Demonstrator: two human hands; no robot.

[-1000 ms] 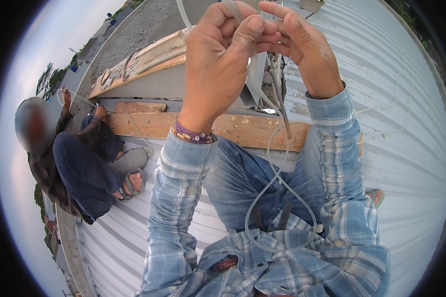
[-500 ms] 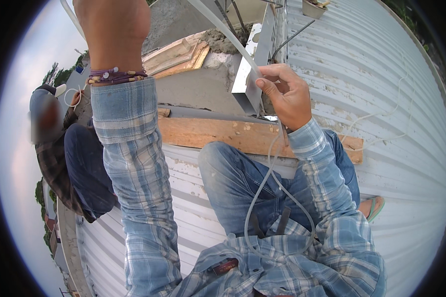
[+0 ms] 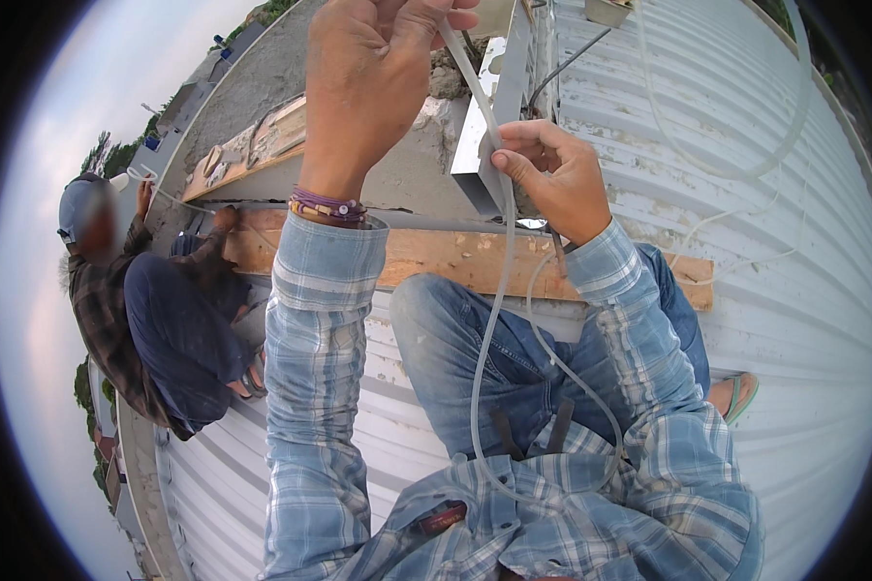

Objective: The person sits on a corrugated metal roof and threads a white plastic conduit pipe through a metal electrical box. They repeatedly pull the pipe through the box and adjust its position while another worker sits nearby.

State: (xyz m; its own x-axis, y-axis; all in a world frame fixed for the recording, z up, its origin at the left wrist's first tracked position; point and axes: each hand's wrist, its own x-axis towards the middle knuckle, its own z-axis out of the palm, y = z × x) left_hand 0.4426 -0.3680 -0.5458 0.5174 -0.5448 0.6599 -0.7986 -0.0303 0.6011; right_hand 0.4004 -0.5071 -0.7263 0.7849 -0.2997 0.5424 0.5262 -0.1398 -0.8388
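A thin, translucent flexible hose (image 3: 495,324) runs between my hands, hangs down from the right one and loops over my lap. My left hand (image 3: 370,82) is raised at the top, thumb and fingers closed on the hose's upper stretch. Lower and to the right, my right hand (image 3: 558,184) pinches the hose between thumb and forefinger. This pinch is just in front of a shiny silver metal channel (image 3: 472,155), which stands against the rough cement wall. Part of my left hand's fingertips is cut off by the upper edge.
A long wooden plank (image 3: 436,257) lies in front of my knees. Ribbed metal roofing (image 3: 804,320) spreads right, with loose hose lengths on it. A capped co-worker (image 3: 116,310) crouches left, holding a coiled thin hose. Wooden boards (image 3: 262,145) lean on cement; a bucket (image 3: 607,12) stands at the top.
My left hand has come down and to the right, nearer my right hand. A hose loop now hangs at the upper right. The co-worker's other hand now shows near the plank.
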